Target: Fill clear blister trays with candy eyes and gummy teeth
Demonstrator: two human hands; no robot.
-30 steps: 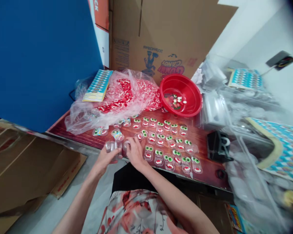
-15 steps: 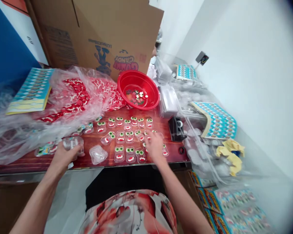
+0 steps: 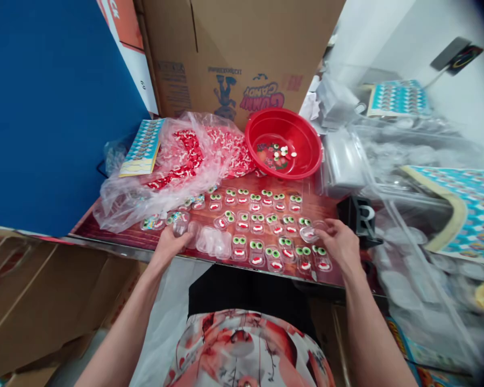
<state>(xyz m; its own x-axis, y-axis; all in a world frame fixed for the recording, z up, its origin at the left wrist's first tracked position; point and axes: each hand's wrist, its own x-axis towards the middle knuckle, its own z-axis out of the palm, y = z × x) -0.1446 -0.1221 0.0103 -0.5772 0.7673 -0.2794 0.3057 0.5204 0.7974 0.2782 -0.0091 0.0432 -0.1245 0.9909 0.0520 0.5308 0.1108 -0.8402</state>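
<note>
At six o'clock on the table (image 3: 116, 236), the left hand (image 3: 167, 248) clamps a clear cup (image 3: 180, 228); at four o'clock the right hand (image 3: 341, 244) pinches a candy shell (image 3: 308, 234). Behind, at twelve, the box (image 3: 242, 54) reads "GUMMY CANDY" upside down

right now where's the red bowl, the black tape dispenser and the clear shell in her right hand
red bowl (image 3: 306, 156): head view, on the bare inner wall at its right side.
black tape dispenser (image 3: 357, 214): head view, on its black side face.
clear shell (image 3: 308, 234): head view, on the clear plastic by the right hand's (image 3: 341, 248) fingertips.
</note>
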